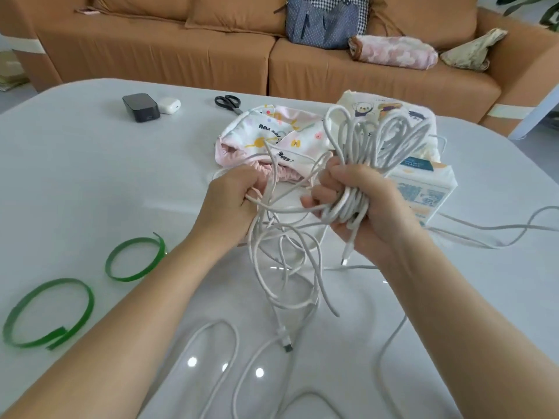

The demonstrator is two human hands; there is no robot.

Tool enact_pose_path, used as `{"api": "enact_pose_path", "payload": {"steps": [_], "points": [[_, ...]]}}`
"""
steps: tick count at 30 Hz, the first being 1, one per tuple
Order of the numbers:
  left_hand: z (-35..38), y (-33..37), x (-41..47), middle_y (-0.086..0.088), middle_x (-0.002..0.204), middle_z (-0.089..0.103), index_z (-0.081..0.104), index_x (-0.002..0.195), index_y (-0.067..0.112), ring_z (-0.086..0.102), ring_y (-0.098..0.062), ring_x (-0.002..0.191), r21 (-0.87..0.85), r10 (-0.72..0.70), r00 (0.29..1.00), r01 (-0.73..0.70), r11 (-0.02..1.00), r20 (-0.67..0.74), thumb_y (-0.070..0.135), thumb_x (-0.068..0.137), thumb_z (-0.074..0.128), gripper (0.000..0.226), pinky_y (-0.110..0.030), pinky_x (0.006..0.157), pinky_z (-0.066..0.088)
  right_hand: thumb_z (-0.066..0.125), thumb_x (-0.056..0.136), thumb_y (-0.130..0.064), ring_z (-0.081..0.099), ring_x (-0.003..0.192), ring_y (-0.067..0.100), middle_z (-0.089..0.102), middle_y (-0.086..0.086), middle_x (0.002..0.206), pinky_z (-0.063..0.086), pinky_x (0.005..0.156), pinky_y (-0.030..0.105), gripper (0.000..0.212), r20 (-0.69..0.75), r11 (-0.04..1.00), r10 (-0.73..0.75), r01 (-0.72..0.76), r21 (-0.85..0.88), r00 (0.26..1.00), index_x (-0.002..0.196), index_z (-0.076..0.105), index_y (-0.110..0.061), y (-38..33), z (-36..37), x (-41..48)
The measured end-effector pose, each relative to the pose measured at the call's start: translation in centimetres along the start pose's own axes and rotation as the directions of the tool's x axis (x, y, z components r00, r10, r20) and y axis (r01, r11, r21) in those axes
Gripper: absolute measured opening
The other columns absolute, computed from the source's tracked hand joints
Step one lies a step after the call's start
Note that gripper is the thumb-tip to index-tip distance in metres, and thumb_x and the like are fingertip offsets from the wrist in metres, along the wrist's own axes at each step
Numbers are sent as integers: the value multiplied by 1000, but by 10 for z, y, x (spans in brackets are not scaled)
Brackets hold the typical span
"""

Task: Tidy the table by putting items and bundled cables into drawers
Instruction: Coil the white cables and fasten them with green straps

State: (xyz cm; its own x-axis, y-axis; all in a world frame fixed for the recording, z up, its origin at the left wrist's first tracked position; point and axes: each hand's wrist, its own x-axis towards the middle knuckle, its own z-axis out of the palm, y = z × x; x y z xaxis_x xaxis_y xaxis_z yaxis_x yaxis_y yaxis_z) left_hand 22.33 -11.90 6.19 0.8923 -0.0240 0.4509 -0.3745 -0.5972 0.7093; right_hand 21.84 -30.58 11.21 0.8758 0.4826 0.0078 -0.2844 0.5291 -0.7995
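Tan upholstery of a sofa (181, 55) fills the top of the frame, and below it a glossy white table (75, 176) takes up the rest. White cable is the task item. One part is gathered into a coiled bundle (387, 137) at centre right, its loops standing up above my right hand (372, 207), which is closed around the middle of the coil in a full fist. The remaining loose cable (284, 267) hangs in tangled loops from between my two hands down to the table at lower centre and ends in a plug (287, 346). Further lengths trail across the bottom and off the right edge. My left hand (233, 195), at centre, has its fingers curled around several of these loose strands. Behind the hands lies a printed fabric pouch (272, 131), with a wrapped tissue pack (423, 189) just beside it to the right. Two green straps lie curled in open rings at lower left, one nearer the frame edge (56, 334) and one nearer my left forearm (130, 278). At upper left a black box (140, 107) sits touching a white earbud case (168, 105). Black-handled scissors (227, 101) lie to their right.
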Motion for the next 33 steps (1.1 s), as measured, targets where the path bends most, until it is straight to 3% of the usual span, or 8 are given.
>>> {"api": "enact_pose_path", "payload": {"steps": [2, 5, 9, 13, 18, 25, 29, 33], "points": [[-3, -1, -1, -14, 72, 60, 62, 73, 3, 52, -15, 68, -76, -7, 997, 13, 997, 81, 2, 68, 43, 19, -26, 64, 39, 64, 69, -3, 34, 48, 9, 27, -3, 57, 48, 53, 24, 27, 134, 986, 70, -89, 141, 989, 68, 40, -15, 3, -6, -3], [-13, -1, -1, -15, 69, 59, 60, 70, 11, 49, -10, 62, -245, -18, 983, 63, 967, 181, 7, 69, 47, 13, -20, 61, 39, 71, 62, -8, 45, 42, 9, 49, -1, 56, 43, 42, 21, 27, 221, 956, 147, -196, 217, 964, 69, 45, -12, 1, -16, -7], [-22, -4, 0, -17, 70, 59, 69, 65, 18, 53, -15, 61, -488, -18, 959, 160, 858, 283, -1, 71, 56, 23, -14, 58, 44, 68, 64, -12, 44, 39, 6, 54, -3, 57, 37, 37, 17, 15, 198, 949, 284, -304, 81, 938, 61, 54, -14, 0, -28, -10], [-31, -9, -1, 2, 65, 62, 70, 71, 22, 54, -13, 60, -537, 8, 920, 221, 814, 391, 16, 62, 64, 12, -14, 57, 44, 74, 58, -12, 41, 38, 6, 52, -3, 58, 33, 35, 16, 20, 117, 936, 334, -343, 74, 935, 60, 54, -14, -2, -39, -11], [-25, -4, 0, 4, 67, 55, 60, 72, 19, 47, -8, 61, -534, 18, 945, 169, 828, 328, 18, 64, 67, 10, -16, 58, 41, 79, 54, -8, 42, 37, 8, 66, 11, 86, 37, 34, 18, 37, 95, 903, 426, -430, 16, 900, 75, 49, -9, -4, -40, -15], [-33, -6, 0, 9, 74, 64, 74, 80, 24, 55, -2, 67, -672, 83, 910, 236, 702, 406, 15, 63, 73, 19, -12, 63, 47, 57, 72, -5, 48, 42, 10, 66, 21, 114, 39, 36, 18, 19, 39, 863, 492, -481, -152, 870, 80, 41, -10, 3, -36, -13], [-32, -3, 1, 10, 75, 68, 75, 79, 25, 60, -1, 69, -648, 59, 921, 224, 728, 384, 38, 60, 84, 25, -13, 67, 49, 53, 76, -6, 47, 41, 10, 66, 23, 113, 41, 36, 19, 15, 45, 844, 517, -501, -190, 855, 83, 40, -10, 7, -33, -16], [-12, 4, 5, 11, 64, 65, 56, 75, 12, 58, -1, 60, -646, -99, 985, 169, 744, 143, 11, 65, 73, 20, -13, 61, 48, 48, 79, -14, 40, 37, 6, 71, 8, 76, 33, 37, 17, 12, 90, 805, 566, -526, -274, 820, 89, 47, -7, 13, -26, -15]]}}
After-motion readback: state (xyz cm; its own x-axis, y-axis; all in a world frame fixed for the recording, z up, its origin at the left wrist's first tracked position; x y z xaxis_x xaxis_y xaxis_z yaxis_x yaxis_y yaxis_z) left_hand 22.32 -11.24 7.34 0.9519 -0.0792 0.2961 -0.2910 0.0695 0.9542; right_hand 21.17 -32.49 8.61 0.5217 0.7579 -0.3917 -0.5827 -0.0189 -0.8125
